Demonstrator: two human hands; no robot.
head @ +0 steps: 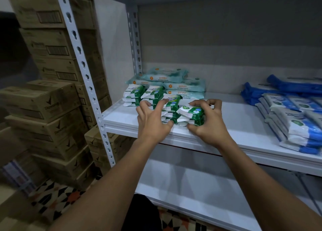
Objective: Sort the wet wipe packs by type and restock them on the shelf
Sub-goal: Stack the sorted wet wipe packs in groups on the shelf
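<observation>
While both arms reach in from below, the left hand curls around a short stack of green-and-white wipe packs near the front edge of the white shelf, its thumb low at the stack's front and its fingers bent over the left side and top. Just beside it, the right hand grips a second green stack, fingers arched over the top pack and thumb pressed at the bottom front; the two stacks touch or nearly touch.

Behind them, further back on the shelf, stand two more stacks of the same green packs, side by side. Behind those, against the back wall, lie pale teal antibacterial packs piled several high, one resting across the top. Well apart, on the right part of the shelf, blue-and-white packs lie in leaning rows, with darker blue packs behind them.

A lower shelf board shows beneath. Left of the perforated metal upright, brown cardboard cartons are stacked high on a patterned floor; their contents cannot be seen.
</observation>
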